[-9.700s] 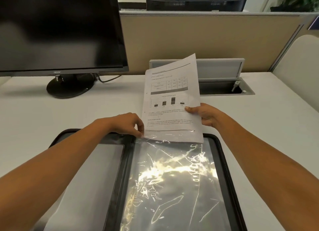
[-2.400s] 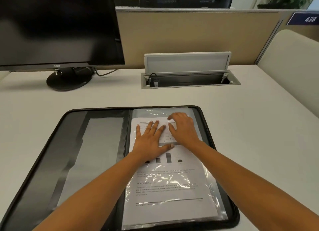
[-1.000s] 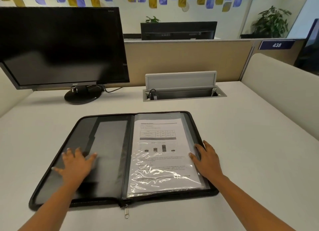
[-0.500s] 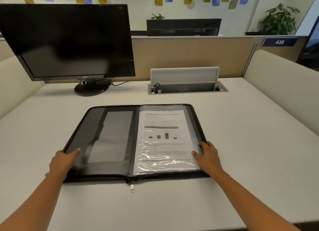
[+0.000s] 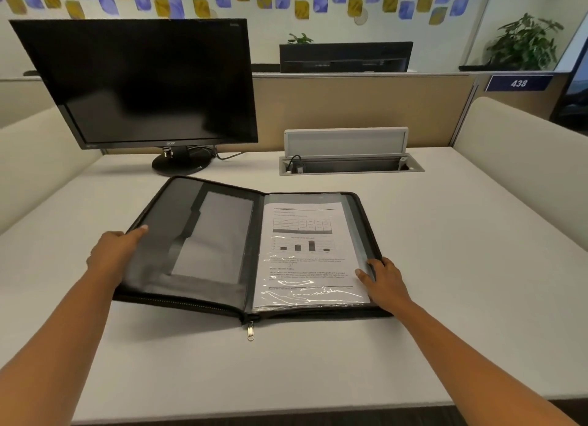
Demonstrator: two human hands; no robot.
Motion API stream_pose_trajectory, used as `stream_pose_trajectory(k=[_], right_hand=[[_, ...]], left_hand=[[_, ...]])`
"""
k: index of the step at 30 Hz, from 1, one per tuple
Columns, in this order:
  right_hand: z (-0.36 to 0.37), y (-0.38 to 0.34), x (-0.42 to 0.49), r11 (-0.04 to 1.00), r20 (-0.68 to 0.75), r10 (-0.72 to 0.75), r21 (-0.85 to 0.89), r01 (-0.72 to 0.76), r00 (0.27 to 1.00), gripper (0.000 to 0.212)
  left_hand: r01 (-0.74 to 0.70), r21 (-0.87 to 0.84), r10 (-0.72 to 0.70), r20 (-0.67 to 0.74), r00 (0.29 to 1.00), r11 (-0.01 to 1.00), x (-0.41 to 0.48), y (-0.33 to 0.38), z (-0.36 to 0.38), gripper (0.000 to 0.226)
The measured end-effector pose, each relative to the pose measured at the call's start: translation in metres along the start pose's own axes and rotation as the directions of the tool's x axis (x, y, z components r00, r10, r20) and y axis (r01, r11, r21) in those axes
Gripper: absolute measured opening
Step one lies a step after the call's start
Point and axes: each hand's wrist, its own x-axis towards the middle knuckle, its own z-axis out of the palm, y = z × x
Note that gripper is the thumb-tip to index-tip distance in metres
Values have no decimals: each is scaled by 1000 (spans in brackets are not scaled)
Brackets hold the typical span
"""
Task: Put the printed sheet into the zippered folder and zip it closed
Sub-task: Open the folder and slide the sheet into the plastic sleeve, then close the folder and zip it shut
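White desk [image 5: 445,266] in an office cubicle, with a beige partition behind. Sheet [image 5: 305,250] lies flat at centre-right of frame, print up, inside a clear sleeve [image 5: 356,235] on the right half of the folder [image 5: 178,228]; glare streaks cross its lower part. Folder lies open like a book, spine running toward the camera. Right half sits flat on the desk, left half is tilted up at its outer edge. Left half carries only flat grey pockets, nothing seen in them. Left hand [image 5: 114,254] grips that raised outer edge, thumb on the inner face, other fingers under the cover and hidden. Right hand [image 5: 386,281] rests on the right half's outer rim, fingers loosely bent on the rim and thumb on the sleeve; it looks to be pinning rather than gripping. Step in hand, as I judge it: sheet is in, closing is under way, zipping not yet started. Next move calls for swinging the left cover over onto the sheet, with the right hand clearing out from between the halves first and the edges lined up so the teeth meet. Pull [image 5: 250,332] hangs off the near edge at the spine, lower centre; it would have to travel the whole rim. Outward: dark monitor [image 5: 143,82] upper left, open cable box [image 5: 350,161] behind the folder, plant [image 5: 525,41] upper right.
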Motion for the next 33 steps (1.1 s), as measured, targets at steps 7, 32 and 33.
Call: stream_pose_trajectory(k=[7, 32, 33], right_hand=[[-20, -12, 6, 997, 133, 26, -72, -17, 991, 59], [-75, -45, -31, 639, 97, 140, 751, -165, 985, 33], [-71, -36, -28, 663, 83, 165, 728, -173, 983, 33]], left_hand=[[-200, -225, 222, 77, 972, 954, -52, 86, -36, 36], [-665, 84, 333, 815, 475, 742, -113, 25, 110, 53], [-698, 93, 328, 834, 444, 710, -111, 22, 111, 60]])
